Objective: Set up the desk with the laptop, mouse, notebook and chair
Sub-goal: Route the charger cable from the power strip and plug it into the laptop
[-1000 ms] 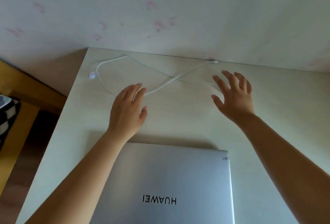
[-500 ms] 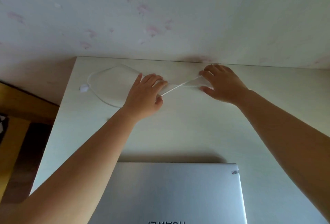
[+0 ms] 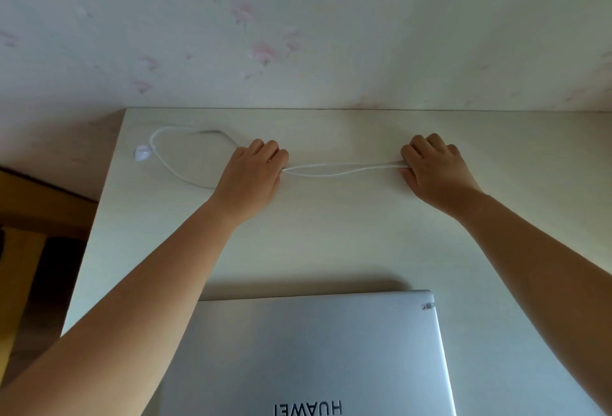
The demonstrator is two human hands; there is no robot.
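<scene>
1. A white cable (image 3: 341, 169) is lying across the far part of the pale desk (image 3: 331, 233), close to the flowered wallpaper (image 3: 298, 34) behind it.
2. The left hand (image 3: 251, 177) is sitting curled on the desk, fingers folded under, pinching the cable where two strands come together.
3. The right hand (image 3: 437, 167) is doing the same well off to the right, knuckles up, closed on the other end of that doubled stretch.
4. Between the two fists the two strands are running nearly straight and side by side, one sagging a little below the other.
5. Left of the left hand the cable is swinging out in a loose loop towards the desk's far left corner, ending at a small white plug (image 3: 143, 153) lying flat near the edge.
6. The silver laptop (image 3: 314, 356) is lying closed at the near edge of the desk, between the two forearms, well apart from the cable.
7. Its lid is showing dark brand lettering, upside down from here, and a small sticker at the far right corner.
8. Some wooden furniture (image 3: 23, 210) is showing beyond the desk's left edge.
</scene>
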